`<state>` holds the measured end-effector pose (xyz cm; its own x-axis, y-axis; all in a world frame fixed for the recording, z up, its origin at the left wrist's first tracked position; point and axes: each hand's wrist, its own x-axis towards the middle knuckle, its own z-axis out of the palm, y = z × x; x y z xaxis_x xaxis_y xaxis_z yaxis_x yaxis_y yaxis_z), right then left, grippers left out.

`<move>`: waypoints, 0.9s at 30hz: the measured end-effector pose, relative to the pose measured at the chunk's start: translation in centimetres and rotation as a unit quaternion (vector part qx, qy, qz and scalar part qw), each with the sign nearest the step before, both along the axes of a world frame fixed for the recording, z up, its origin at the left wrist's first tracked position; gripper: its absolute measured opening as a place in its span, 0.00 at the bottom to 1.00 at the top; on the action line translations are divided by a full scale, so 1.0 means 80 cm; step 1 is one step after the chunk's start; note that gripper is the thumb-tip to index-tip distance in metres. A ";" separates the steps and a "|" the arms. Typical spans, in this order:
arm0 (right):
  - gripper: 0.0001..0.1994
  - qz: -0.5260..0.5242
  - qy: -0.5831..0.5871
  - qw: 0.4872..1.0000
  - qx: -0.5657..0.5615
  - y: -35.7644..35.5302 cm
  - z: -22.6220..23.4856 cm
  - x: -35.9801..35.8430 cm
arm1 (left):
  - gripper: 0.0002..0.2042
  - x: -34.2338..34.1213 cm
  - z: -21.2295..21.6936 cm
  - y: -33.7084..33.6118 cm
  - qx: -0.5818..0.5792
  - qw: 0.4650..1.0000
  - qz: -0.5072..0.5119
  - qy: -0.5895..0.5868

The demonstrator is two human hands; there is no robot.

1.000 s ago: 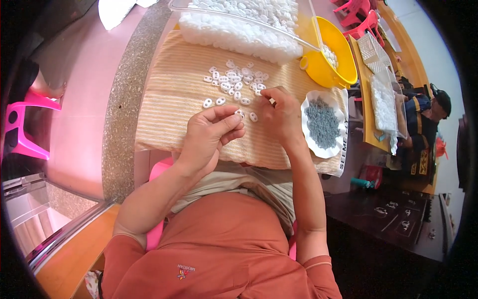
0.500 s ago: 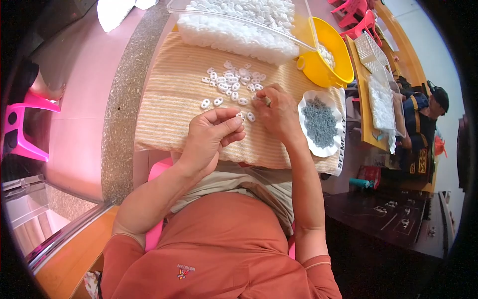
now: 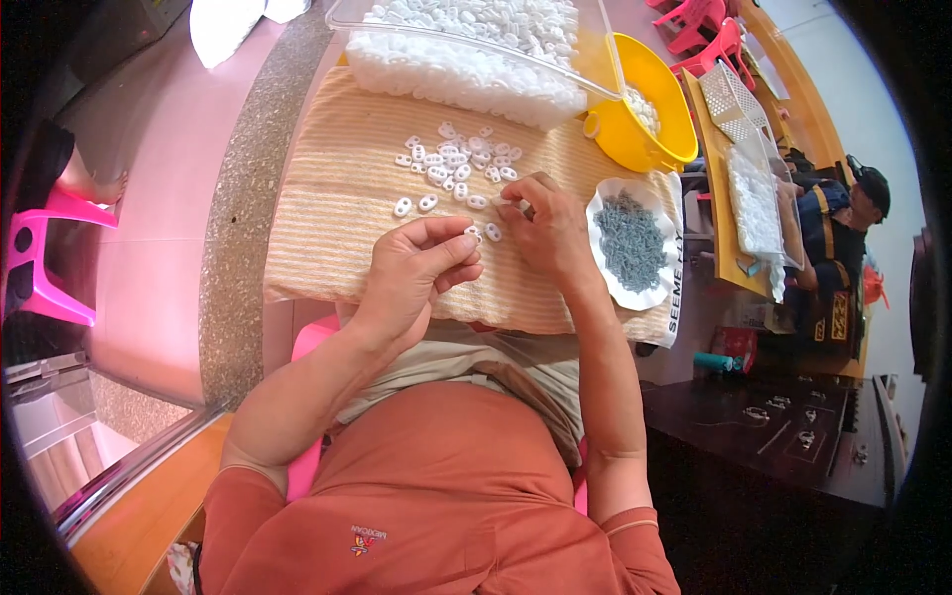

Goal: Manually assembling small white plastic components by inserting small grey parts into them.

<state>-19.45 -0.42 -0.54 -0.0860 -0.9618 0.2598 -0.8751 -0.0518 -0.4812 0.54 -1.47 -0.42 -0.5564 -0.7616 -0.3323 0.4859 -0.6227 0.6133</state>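
Reference for all places: the white scalloped dish (image 3: 645,299), loaded with short grey pieces (image 3: 633,238), on the cloth-covered worktop (image 3: 337,218). Well left of the dish, left hand (image 3: 409,263) with thumb and forefinger pinched on a white two-holed piece (image 3: 474,234). Nearer the dish, on its left side, right hand (image 3: 548,226) with fingers bent and tips close to the worktop; cannot tell whether gripping or merely touching. Left of the dish, between the hands, one loose piece (image 3: 493,232); farther left and beyond, a scattered group (image 3: 455,159) of the same kind. Beyond and left of the dish, a clear bin (image 3: 603,91) heaped with white pieces; directly beyond the dish, a yellow bowl (image 3: 635,144) with a smaller white load (image 3: 643,109). Progress, by judgement: one piece in handling, plenty left on the worktop and in the bin. Finished or raw status of the bowl's load: not determinable. Hard to make out: held piece, partly covered by fingertips. Masked by bent fingers: right fingertips' contact. Cut off above: far end of the bin.
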 end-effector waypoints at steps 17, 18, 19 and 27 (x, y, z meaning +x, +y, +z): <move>0.09 0.050 -0.012 0.999 -0.019 0.009 0.004 -0.006 | 0.08 0.001 0.002 -0.001 0.001 1.000 -0.005 -0.009; 0.09 0.050 -0.005 0.999 -0.008 0.010 0.007 -0.004 | 0.08 0.001 0.001 -0.001 0.003 1.000 -0.004 -0.008; 0.09 0.050 0.003 0.999 0.003 0.010 0.010 -0.002 | 0.07 0.001 0.001 -0.001 0.004 1.000 -0.004 -0.007; 0.10 0.054 0.049 0.996 0.049 0.013 0.019 -0.001 | 0.07 0.001 0.002 -0.001 0.003 1.000 -0.006 -0.011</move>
